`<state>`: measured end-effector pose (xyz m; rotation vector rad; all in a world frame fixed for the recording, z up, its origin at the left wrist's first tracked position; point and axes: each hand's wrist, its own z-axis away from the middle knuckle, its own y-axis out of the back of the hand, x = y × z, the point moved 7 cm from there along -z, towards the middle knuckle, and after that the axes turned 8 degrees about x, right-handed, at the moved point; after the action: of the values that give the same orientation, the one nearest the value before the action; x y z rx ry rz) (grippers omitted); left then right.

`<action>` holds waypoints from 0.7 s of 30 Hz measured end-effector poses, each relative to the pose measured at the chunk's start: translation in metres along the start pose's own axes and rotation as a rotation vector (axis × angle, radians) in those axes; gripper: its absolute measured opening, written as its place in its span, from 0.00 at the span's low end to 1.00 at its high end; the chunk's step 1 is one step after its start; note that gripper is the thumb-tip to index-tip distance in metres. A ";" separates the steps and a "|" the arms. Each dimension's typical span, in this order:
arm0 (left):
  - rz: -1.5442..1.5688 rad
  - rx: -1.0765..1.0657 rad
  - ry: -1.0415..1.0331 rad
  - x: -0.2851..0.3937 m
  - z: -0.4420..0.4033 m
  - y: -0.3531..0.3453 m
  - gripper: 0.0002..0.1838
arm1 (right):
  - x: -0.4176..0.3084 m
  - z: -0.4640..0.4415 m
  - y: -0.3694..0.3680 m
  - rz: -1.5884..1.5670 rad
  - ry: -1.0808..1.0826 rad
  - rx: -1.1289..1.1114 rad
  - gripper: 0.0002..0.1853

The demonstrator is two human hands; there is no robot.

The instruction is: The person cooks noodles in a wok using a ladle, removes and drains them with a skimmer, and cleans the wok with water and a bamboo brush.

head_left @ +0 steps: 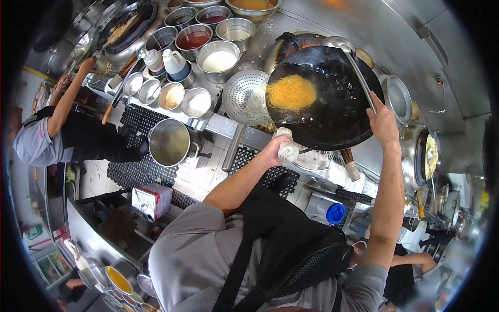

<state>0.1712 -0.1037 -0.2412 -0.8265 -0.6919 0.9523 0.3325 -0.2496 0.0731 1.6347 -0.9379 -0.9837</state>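
A large black wok (332,125) tilts over the stove, with a clump of thin yellow noodles (291,92) on its left side. My left hand (272,152) is closed round a folded white cloth (289,151) at the wok's near rim; the wok's handle, if there is one, is hidden beneath it. My right hand (383,122) grips the long handle of a metal ladle (358,70), whose bowl rests near the wok's far edge. Against the wok's left side sits a perforated strainer (244,99), its handle pointing towards me.
Metal pots of sauces (194,39) and small seasoning containers (197,103) line the counter at left. A steel pot (169,143) stands below them. At far left a co-worker (41,138) handles another wok (127,31). A second person's arm (416,260) shows at lower right.
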 end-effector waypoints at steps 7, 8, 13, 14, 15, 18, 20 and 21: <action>0.019 0.037 -0.007 0.003 0.003 0.002 0.08 | -0.003 -0.002 0.002 0.020 -0.002 -0.020 0.29; 0.020 0.037 -0.007 0.004 0.004 0.002 0.08 | -0.003 -0.002 0.002 0.025 0.001 -0.021 0.29; 0.058 -0.006 0.013 0.005 0.005 0.003 0.05 | -0.011 -0.003 0.010 0.043 0.006 -0.021 0.29; 0.059 -0.005 0.012 0.006 0.005 0.005 0.05 | -0.013 -0.004 0.012 0.060 0.009 -0.026 0.29; 0.064 -0.028 0.002 0.007 0.006 0.005 0.04 | -0.014 -0.005 0.013 0.077 0.012 -0.030 0.29; 0.078 -0.055 -0.010 0.009 0.005 0.006 0.04 | -0.016 -0.010 0.016 0.115 0.063 -0.024 0.29; 0.088 -0.059 -0.013 0.009 0.004 0.007 0.04 | -0.022 -0.011 0.021 0.148 0.053 -0.029 0.29; 0.088 -0.059 -0.028 0.010 0.005 0.008 0.04 | -0.023 -0.011 0.022 0.180 0.041 -0.033 0.29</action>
<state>0.1681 -0.0911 -0.2438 -0.9032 -0.7152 1.0278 0.3314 -0.2298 0.1009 1.5083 -1.0168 -0.8360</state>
